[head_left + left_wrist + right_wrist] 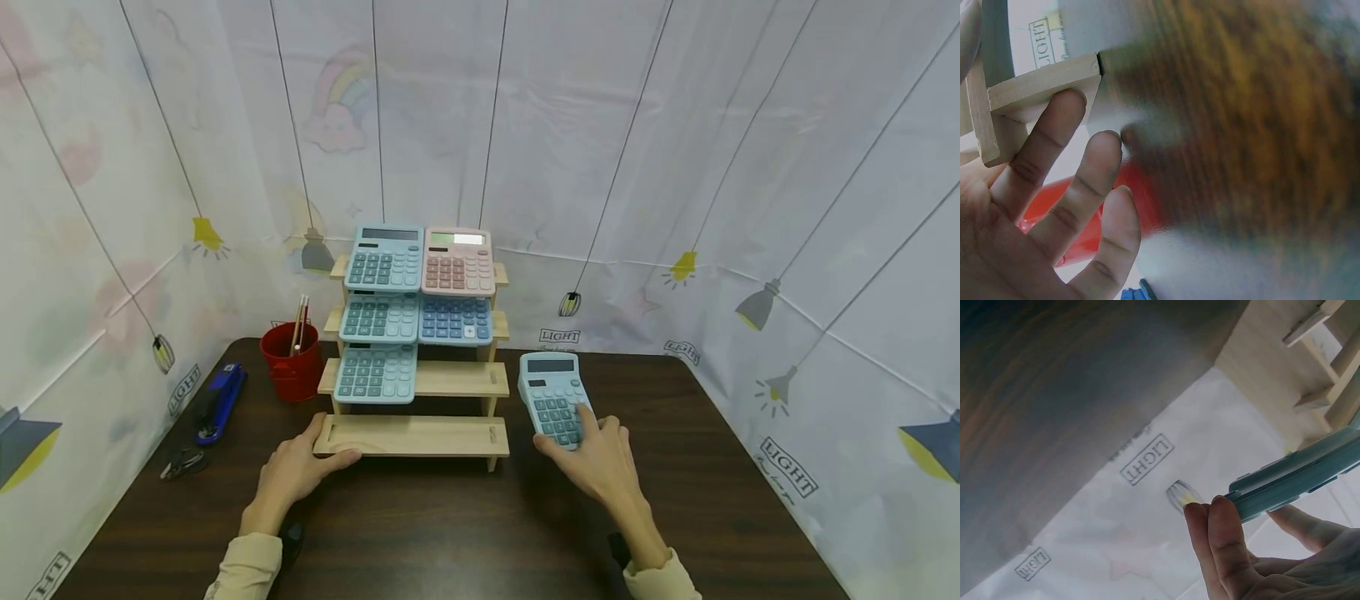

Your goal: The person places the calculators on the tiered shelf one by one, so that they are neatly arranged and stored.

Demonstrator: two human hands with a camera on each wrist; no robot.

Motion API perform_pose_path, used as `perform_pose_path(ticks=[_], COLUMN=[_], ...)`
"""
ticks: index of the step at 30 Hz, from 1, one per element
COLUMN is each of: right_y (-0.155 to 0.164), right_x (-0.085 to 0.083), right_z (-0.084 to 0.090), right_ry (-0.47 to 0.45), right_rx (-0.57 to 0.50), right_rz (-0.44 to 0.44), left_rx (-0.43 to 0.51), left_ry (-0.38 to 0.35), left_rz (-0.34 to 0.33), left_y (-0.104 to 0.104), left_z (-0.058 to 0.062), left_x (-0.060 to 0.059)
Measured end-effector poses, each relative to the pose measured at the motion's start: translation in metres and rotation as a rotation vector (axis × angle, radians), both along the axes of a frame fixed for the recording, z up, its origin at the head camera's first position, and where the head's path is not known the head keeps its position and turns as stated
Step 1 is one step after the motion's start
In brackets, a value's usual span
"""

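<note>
A wooden stepped rack (pixel 420 435) stands mid-table. My left hand (pixel 300 467) rests at the left end of its lowest shelf, thumb lying on the front edge. In the left wrist view the fingers (pixel 1066 206) are straight, with the index tip touching the shelf's corner (pixel 1041 84). My right hand (pixel 596 458) grips the near end of a light-blue calculator (pixel 551 392) to the right of the rack, its far end tilted up. In the right wrist view the fingertips (pixel 1222 531) and thumb pinch the calculator's edge (pixel 1297 481) above the table.
The upper shelves hold a blue calculator (pixel 385 257), a pink one (pixel 458 261), and several more below. A red cup (pixel 291 362) with pencils, a blue stapler (pixel 217 402) and a black clip (pixel 180 463) lie to the left. Printed sheets wall the table.
</note>
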State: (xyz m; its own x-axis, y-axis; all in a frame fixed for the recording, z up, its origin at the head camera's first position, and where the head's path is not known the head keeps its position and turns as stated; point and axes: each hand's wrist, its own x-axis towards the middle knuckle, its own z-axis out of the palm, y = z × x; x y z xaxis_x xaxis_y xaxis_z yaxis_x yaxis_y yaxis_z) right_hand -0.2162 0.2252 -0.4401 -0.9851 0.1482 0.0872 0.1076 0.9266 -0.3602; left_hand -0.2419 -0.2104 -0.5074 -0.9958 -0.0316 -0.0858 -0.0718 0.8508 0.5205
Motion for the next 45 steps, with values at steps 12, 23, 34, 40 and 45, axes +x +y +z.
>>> perform_pose_path(ticks=[12,23,34,40,45], right_y=[-0.032,-0.047,-0.064,-0.071,-0.078], right_x=[-0.003,-0.008,-0.01,-0.011,-0.013], right_z=[0.003,0.0,0.007,0.009,0.013], right_ry=[0.052,0.152,0.211,0.219,0.236], right_rx=[0.01,0.079,0.118,0.124,0.127], right_rz=[0.059,0.114,0.185,0.224,0.245], left_rx=[-0.001,-0.002,-0.001,0.003,0.005], left_ry=[0.004,-0.009,-0.006,-0.005,-0.004], left_rz=[-0.001,-0.002,-0.002,-0.001,-0.002], left_y=[-0.001,-0.001,-0.001,-0.001,0.0], left_z=[-0.001,-0.001,0.0,-0.002,0.0], left_x=[0.001,0.002,0.0,0.001,0.0])
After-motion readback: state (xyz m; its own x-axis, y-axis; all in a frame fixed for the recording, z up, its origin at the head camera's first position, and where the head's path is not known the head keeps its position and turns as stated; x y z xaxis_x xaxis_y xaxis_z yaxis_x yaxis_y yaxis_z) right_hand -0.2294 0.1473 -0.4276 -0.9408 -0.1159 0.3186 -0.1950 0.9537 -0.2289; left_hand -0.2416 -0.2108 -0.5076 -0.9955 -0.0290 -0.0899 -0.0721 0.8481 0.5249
